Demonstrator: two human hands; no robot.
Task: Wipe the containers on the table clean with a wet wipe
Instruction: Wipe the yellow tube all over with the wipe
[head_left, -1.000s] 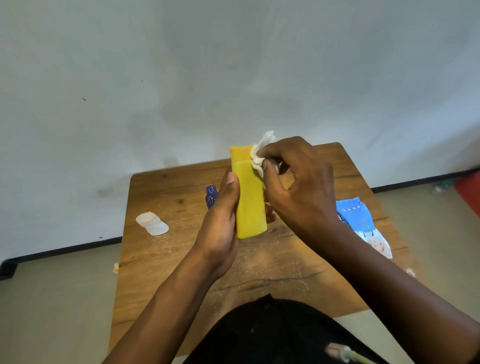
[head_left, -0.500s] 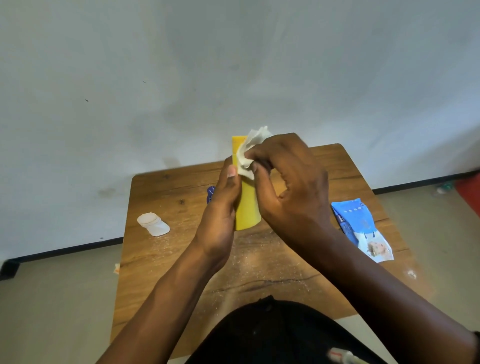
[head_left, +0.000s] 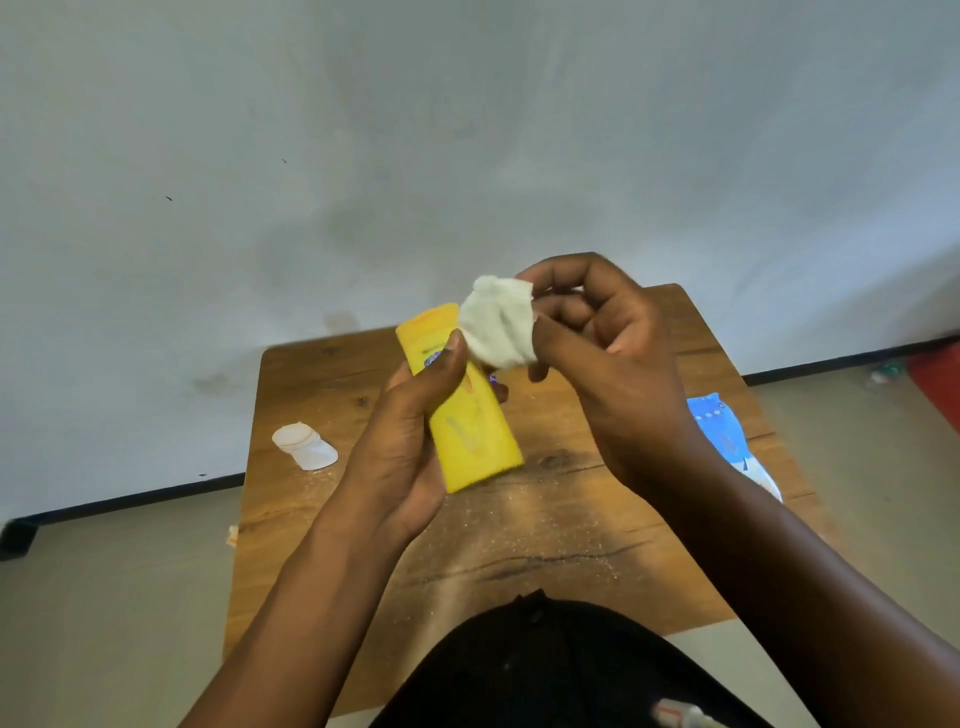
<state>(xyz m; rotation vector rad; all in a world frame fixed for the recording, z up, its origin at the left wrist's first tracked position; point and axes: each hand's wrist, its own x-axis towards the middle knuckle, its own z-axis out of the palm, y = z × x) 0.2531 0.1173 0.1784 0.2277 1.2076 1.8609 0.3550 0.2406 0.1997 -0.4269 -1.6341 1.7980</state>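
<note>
My left hand (head_left: 402, 447) grips a yellow bottle (head_left: 475, 436) above the wooden table (head_left: 561, 535), tilted with its top leaning away to the left; my thumb lies across its printed face. My right hand (head_left: 608, 358) pinches a crumpled white wet wipe (head_left: 497, 327) between thumb and fingers, right beside the bottle's upper part. A small blue container (head_left: 497, 387) peeks out behind the yellow bottle, mostly hidden. A white container (head_left: 304, 446) lies on its side at the table's left edge.
A blue wet wipe pack (head_left: 727, 441) lies at the table's right side, partly behind my right forearm. Fine pale dust speckles the tabletop. A grey wall stands close behind the table. A red object (head_left: 937, 379) sits on the floor at far right.
The left hand turned the yellow bottle so its printed face shows and its top leans left. The right hand lifted the wipe off the bottle's top and bunched it up.
</note>
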